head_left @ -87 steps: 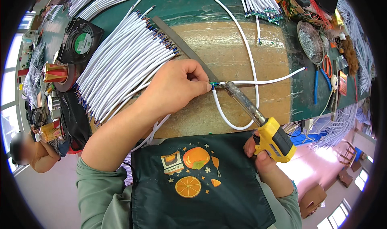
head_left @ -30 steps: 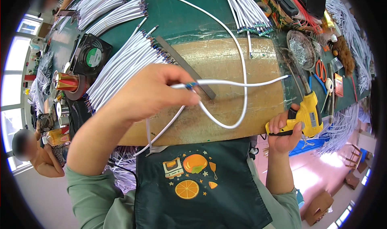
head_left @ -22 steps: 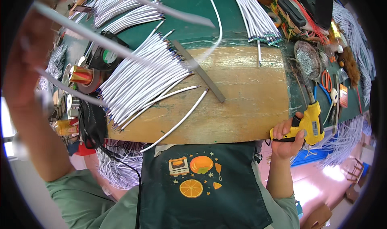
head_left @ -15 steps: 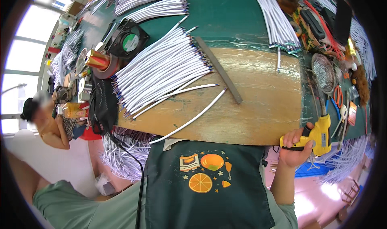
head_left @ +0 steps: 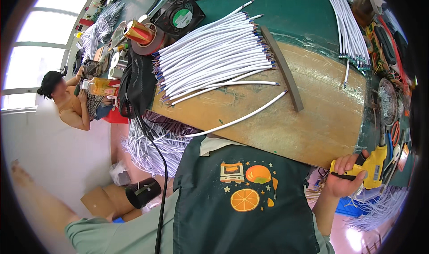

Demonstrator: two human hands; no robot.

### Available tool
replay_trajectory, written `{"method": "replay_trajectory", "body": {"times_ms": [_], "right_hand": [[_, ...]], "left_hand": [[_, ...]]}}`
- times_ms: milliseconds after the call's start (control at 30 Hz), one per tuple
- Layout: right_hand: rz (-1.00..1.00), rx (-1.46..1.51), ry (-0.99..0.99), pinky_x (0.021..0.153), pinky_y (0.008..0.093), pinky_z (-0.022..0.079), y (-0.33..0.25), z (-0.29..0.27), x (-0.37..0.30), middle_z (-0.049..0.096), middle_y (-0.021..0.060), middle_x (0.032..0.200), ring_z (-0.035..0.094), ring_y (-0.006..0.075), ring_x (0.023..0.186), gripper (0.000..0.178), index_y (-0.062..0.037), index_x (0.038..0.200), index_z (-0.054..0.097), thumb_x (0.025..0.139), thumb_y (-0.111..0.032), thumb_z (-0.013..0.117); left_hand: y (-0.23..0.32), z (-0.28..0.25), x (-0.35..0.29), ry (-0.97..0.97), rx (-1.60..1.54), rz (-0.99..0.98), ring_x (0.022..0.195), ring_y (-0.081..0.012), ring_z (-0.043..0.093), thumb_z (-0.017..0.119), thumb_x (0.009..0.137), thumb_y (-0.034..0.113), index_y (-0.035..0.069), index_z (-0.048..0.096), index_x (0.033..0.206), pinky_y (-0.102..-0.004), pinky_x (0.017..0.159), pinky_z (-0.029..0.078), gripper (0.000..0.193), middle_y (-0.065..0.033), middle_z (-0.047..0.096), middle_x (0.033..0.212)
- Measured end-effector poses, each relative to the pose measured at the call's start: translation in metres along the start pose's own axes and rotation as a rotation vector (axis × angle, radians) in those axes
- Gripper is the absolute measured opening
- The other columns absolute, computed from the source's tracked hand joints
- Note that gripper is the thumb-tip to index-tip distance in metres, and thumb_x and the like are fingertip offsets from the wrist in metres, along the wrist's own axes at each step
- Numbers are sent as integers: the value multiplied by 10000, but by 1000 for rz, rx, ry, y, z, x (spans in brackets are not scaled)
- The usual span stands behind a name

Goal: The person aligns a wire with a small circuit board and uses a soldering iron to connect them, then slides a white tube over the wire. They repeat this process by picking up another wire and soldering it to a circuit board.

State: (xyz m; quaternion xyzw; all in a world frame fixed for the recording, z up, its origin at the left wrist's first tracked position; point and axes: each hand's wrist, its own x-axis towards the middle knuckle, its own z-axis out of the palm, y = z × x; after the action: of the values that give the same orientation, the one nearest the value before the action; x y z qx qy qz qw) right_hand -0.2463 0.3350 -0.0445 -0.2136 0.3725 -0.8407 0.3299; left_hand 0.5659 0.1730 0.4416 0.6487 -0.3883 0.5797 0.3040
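At the lower right my right hand [head_left: 344, 179] is closed around the handle of a yellow soldering gun [head_left: 374, 168], pistol-shaped, its slim metal barrel pointing away from me. My left arm reaches out to the far left, off the table. The left hand [head_left: 21, 176] is small and blurred near the rim, so its fingers are unclear. A pile of white cables [head_left: 214, 53] with dark stripped ends lies on the wooden board [head_left: 321, 115]. One single white cable [head_left: 241, 117] rests nearer me, its near end past the board's edge. A flat metal bar [head_left: 283, 71] lies right of the pile.
Behind the pile stand a black fan [head_left: 178, 15] and a reel [head_left: 147, 41]. A metal dish [head_left: 388, 102] and hand tools lie at the right. More cables [head_left: 154, 149] hang below the table. A co-worker [head_left: 67, 100] sits at the left; a black bin [head_left: 143, 193] stands on the floor.
The view has turned left, so the table's things appear farther right. My left arm has come further into view, stretched outward, with the hand now visible. The right hand keeps hold of the soldering gun.
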Motion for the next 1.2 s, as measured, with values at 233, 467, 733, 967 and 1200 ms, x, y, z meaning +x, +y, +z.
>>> {"method": "replay_trajectory", "body": {"times_ms": [233, 467, 733, 967, 1200], "right_hand": [[12, 16, 21, 479, 249, 367, 1, 2, -2, 457, 39, 705, 425, 112, 531, 549, -19, 1262, 367, 912, -419, 504], [49, -39, 35, 492, 263, 382, -1, -1, 0, 472, 29, 698, 434, 119, 512, 565, -38, 1262, 374, 889, -434, 529], [57, -58, 35, 507, 254, 399, 4, 9, -1, 472, 24, 710, 438, 110, 521, 530, -60, 1256, 389, 901, -436, 506], [58, -68, 79, 507, 271, 407, 0, 2, -2, 487, 32, 705, 461, 126, 532, 529, -51, 1254, 388, 900, -425, 511], [49, -5, 141, 501, 295, 411, 1, 4, -4, 503, 41, 683, 469, 140, 517, 534, -34, 1245, 401, 879, -394, 550]], "left_hand": [[1, 59, -411, -1010, 195, 102, 849, -331, 629, 505, 852, 257, 48, 641, 925, -432, 736, 491, 260, -173, 660, 901], [64, 34, -520, -1625, -176, -279, 654, -238, 609, 615, 728, 146, 27, 611, 839, -359, 545, 506, 163, -106, 622, 724], [299, -60, -302, -1853, -711, 33, 564, -112, 552, 665, 719, 32, 24, 611, 768, -230, 515, 438, 73, -15, 572, 630], [488, -174, -412, -1619, -1276, 681, 732, -237, 614, 726, 736, 183, 38, 637, 897, -333, 665, 488, 233, -105, 605, 808], [515, -146, -437, -1214, -1318, 975, 709, -291, 580, 654, 768, 149, 81, 613, 802, -386, 633, 470, 87, -99, 573, 762]]}}
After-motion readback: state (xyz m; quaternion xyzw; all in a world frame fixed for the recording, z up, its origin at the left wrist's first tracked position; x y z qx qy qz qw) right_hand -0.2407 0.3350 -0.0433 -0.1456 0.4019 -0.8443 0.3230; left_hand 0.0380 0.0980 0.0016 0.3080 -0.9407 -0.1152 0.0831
